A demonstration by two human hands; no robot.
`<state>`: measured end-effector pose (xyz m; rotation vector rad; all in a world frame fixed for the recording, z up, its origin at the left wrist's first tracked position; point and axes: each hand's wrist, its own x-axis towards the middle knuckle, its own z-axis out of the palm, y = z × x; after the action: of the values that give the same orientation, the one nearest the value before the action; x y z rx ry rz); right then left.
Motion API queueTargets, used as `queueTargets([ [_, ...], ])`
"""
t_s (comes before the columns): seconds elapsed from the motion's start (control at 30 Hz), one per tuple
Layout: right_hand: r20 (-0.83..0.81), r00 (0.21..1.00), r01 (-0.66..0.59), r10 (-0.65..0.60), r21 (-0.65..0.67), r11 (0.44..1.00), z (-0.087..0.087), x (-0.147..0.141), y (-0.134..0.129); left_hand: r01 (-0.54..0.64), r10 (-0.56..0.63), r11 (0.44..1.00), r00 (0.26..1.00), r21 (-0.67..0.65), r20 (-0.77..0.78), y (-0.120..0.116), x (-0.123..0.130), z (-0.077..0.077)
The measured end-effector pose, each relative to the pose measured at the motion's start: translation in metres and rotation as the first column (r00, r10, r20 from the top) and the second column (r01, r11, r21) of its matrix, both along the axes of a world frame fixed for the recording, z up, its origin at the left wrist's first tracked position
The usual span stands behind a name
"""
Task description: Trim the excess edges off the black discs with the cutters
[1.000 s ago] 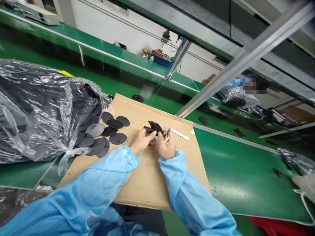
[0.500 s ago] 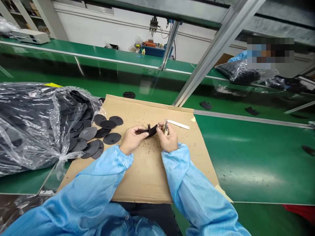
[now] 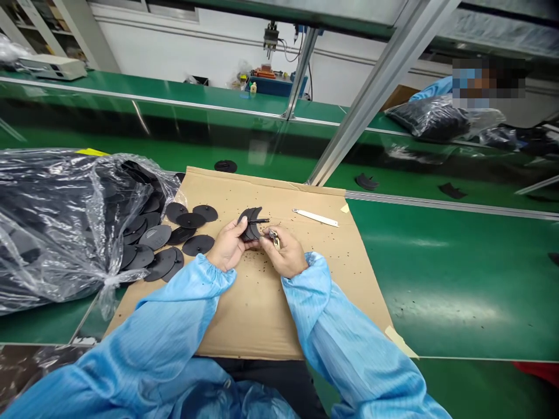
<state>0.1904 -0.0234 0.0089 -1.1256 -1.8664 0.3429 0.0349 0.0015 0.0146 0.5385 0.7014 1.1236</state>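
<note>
My left hand (image 3: 227, 247) pinches a black curved plastic part (image 3: 250, 228) by its left side, thumb on top. A thin black stem sticks out from the part to the right. In my right hand (image 3: 287, 255) is a small pair of pliers (image 3: 274, 237) with metal jaws and pale yellowish handles; most of the tool is hidden in the palm. The right fingertips are close by the part's lower right edge; whether they touch it I cannot tell. Both hands are over a brown cardboard sheet (image 3: 244, 320) dotted with tiny black scraps.
Left of my hands lie several black discs (image 3: 198, 245), beside a large clear plastic bag (image 3: 56, 233) of black parts. A slim white tool (image 3: 315, 217) lies right. Curved black parts (image 3: 365, 181) rest on the green belt beyond. A metal post (image 3: 362, 99) slants upward. Another person is at far right.
My left hand has turned the black part so that its broad face shows, and raised it slightly. My right hand, with the pliers, has shifted left and a little down.
</note>
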Motion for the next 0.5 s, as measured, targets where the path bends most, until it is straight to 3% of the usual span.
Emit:
queueTargets([
  [0.17,0.085,0.977,0.188,-0.198,0.107,0.976,0.000,0.006,0.004,-0.045,0.044,0.991,0.999,-0.126,-0.007,0.001,-0.002,0.009],
  [0.5,0.267,0.936,0.190,-0.229,0.166,0.968,0.003,0.004,0.003,0.008,-0.006,0.991,1.000,-0.137,0.013,-0.001,-0.002,0.011],
])
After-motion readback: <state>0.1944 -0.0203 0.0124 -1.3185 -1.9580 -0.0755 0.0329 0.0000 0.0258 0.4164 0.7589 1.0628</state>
